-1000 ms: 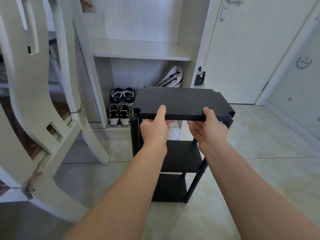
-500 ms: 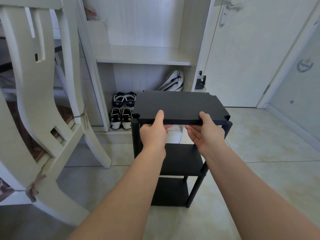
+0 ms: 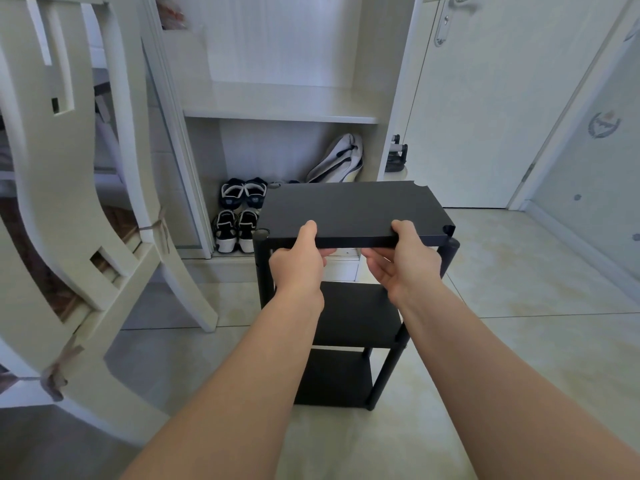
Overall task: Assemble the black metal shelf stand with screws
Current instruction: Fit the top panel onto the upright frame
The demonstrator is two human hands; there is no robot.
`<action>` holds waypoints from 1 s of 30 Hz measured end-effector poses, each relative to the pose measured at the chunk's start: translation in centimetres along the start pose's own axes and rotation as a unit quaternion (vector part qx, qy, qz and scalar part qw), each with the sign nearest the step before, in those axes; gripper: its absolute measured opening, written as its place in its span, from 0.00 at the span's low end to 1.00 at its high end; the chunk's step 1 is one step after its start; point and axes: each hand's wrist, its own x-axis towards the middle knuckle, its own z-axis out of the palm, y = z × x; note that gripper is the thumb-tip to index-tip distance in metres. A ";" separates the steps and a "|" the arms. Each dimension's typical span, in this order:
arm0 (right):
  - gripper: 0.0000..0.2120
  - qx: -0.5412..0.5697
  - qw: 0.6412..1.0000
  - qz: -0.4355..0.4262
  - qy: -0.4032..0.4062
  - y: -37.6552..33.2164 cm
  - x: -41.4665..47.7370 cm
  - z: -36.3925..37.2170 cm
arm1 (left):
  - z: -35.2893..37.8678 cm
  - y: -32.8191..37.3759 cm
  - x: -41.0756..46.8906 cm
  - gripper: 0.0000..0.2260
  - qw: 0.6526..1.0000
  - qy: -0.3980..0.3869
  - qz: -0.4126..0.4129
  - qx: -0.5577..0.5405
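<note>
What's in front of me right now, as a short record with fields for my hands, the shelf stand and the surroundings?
Left hand: grips the near edge of the top panel, thumb on top, fingers beneath
Right hand: grips the same edge, further right
Top panel: black, roughly level, at the post tops; seating cannot be told
Stand: upright on the tile floor, middle shelf and bottom shelf in place
Screws: none visible
Surroundings: white chair at left; two pairs of shoes and a grey bag in the cabinet behind
</note>
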 end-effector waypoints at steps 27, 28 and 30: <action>0.14 0.027 0.997 0.068 -0.015 0.7 1.3 -0.5 | -0.2 -0.1 0.6 0.15 1.000 0.000 0.007 0.012; 0.14 0.030 0.997 0.068 -0.018 0.6 1.3 -0.5 | -0.3 -0.3 0.7 0.15 1.000 -0.003 0.010 0.009; 0.15 0.034 0.997 0.068 -0.023 0.5 1.2 -0.6 | -0.2 -0.6 0.6 0.17 1.000 -0.008 0.016 0.003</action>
